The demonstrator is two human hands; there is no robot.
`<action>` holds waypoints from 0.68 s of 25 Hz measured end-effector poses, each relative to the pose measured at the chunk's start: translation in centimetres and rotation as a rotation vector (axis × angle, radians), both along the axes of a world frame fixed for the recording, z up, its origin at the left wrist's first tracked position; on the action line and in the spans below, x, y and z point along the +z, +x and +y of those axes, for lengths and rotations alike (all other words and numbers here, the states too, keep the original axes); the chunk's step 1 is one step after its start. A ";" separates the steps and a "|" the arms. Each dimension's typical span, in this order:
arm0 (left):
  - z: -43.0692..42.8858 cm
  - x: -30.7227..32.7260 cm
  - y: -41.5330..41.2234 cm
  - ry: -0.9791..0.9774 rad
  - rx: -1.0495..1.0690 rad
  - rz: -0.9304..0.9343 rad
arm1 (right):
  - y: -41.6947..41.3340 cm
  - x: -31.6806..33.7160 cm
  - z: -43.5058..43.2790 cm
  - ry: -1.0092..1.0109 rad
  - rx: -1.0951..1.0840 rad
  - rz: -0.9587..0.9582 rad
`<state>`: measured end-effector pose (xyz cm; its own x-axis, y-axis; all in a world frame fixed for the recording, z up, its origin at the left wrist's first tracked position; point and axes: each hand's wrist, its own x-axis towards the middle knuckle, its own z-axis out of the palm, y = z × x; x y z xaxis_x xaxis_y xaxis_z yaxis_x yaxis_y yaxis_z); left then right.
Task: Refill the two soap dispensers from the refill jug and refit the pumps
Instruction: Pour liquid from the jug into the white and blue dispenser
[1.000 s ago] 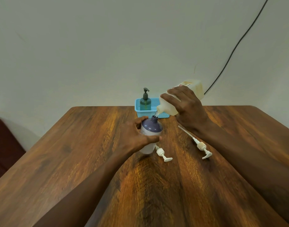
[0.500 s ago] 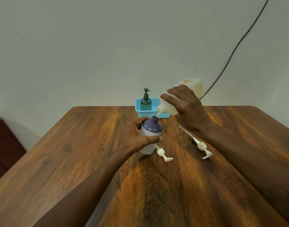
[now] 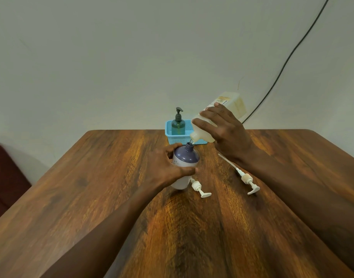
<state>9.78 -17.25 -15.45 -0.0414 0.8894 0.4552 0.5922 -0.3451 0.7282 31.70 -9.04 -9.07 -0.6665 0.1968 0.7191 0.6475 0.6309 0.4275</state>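
Hiding the middle of the refill jug (image 3: 235, 107), my right hand (image 3: 225, 131) is gripping it tilted, spout just above the purple dispenser (image 3: 187, 156) my left hand (image 3: 165, 167) is clasping; the stream is barely showing.

Wooden table (image 3: 92, 187) with blue basket (image 3: 176, 139), purple-shouldered dispenser (image 3: 186, 156), short white pump (image 3: 198, 187), long-tubed pump (image 3: 246, 178)

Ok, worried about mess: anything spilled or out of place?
No spill shows. The right hand tilts the refill jug, its stream entering the open neck of the purple dispenser held by the left hand. A short pump and a long-tubed pump lie loose on the table.
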 end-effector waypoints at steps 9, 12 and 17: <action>-0.3 0.3 0.2 -0.021 -0.014 0.014 | -0.4 0.1 -0.2 0.029 0.033 -0.088; -0.5 0.3 0.1 -0.016 -0.023 0.014 | -0.5 0.2 -0.3 0.037 0.043 -0.095; -0.6 0.1 0.1 -0.015 -0.026 0.015 | -0.5 0.0 -0.2 0.011 0.056 -0.082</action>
